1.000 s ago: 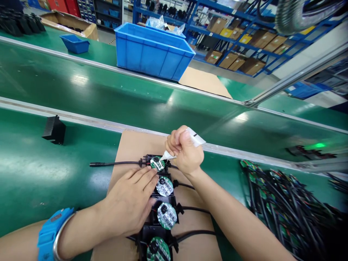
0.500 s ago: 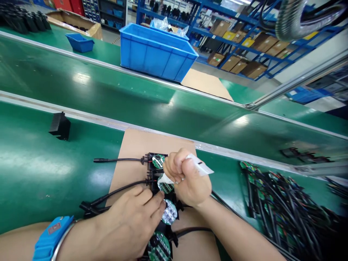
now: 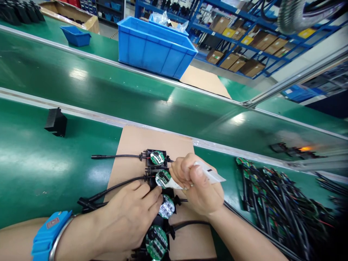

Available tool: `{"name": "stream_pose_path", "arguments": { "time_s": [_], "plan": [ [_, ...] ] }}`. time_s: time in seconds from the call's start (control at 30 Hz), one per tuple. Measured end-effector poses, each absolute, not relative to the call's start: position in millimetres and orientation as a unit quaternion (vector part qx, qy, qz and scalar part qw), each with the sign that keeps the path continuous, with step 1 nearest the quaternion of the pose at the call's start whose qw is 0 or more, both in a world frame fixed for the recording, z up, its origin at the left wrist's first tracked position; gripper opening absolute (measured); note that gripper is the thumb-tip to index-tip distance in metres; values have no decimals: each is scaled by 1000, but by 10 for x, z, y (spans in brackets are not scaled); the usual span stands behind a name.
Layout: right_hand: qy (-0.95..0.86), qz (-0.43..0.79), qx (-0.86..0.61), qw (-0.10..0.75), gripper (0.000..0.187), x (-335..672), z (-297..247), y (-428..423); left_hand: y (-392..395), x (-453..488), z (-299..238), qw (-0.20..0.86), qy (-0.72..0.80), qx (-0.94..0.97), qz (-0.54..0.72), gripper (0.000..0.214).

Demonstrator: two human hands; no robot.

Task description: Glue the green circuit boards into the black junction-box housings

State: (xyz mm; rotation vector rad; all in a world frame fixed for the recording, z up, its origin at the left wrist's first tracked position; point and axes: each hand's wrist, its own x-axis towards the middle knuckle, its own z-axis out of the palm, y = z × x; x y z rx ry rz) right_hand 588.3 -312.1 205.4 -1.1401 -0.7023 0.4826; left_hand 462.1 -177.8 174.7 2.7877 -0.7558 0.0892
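Note:
A row of black housings with round green circuit boards lies on a brown cardboard sheet (image 3: 141, 139). My right hand (image 3: 198, 188) is closed round a small white tube (image 3: 210, 173), whose nozzle touches the second circuit board (image 3: 162, 178). My left hand (image 3: 127, 214), with a blue wrist strap (image 3: 47, 233), rests palm down on the housings, fingertips beside the third board (image 3: 166, 209). The farthest board (image 3: 157, 157) lies untouched, its black cable (image 3: 116, 156) running left. A fourth board (image 3: 156, 242) sits nearest me.
A black ribbed part (image 3: 56, 121) stands on the green bench at the left. A heap of wired boards and cables (image 3: 274, 203) lies at the right. Beyond the conveyor are a large blue crate (image 3: 154, 49), a small blue bin (image 3: 75, 36) and shelves with boxes.
My right hand has moved the tube from the farthest board back to the second one. My left hand has slid nearer me along the row. A second cable now shows at the left.

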Motion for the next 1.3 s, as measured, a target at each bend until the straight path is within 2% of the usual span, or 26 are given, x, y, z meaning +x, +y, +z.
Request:
{"name": "stream_pose_path", "arguments": {
  "time_s": [0.63,0.87,1.07,1.3],
  "plan": [
    [-331,171,-513,774,32,6057,1980,-3052,-1771,4631,1739,113,-253,961,22,54],
    [-276,248,-511,775,37,5785,2201,-3304,-1885,4437,1879,126,-345,930,33,37],
    [-298,258,-499,772,35,5522,2034,-3214,-1957,4350,1838,125,-357,924,-49,44],
    [-316,236,-540,743,34,5525,2014,-3272,-1933,4339,1829,125,-347,929,-46,44]
  ]
}}
